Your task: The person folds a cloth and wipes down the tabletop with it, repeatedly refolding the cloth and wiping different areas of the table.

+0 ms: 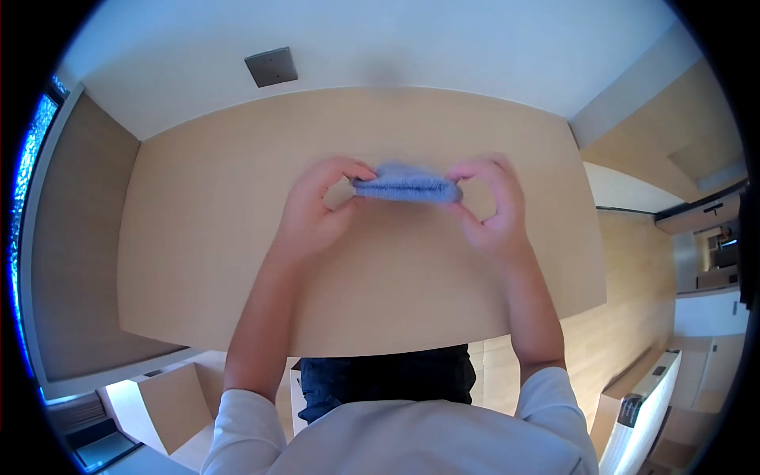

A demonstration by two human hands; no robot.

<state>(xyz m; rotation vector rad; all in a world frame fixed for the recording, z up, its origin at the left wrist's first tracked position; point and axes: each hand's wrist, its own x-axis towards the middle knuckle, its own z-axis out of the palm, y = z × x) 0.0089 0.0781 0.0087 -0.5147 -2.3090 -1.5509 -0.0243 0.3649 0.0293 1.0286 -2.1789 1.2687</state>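
Note:
A blue-grey cloth [405,187] with a fuzzy, towel-like surface hangs between my two hands over the wooden table [380,293]. It looks folded into a narrow strip, with a dark crease along its length, and its upper edge is blurred. My left hand [321,202] pinches the cloth's left end between thumb and fingers. At the opposite end, the thumb and fingers of my right hand [495,202] close on its corner; that hand is slightly smeared by motion. Whether the cloth touches the tabletop, I cannot tell.
Behind the table rises a white wall with a dark square plate [271,67]. A grey-brown panel [83,229] stands along the left side. On the floor are an open box-like piece [174,404] at lower left and a white-topped box [641,412] at lower right.

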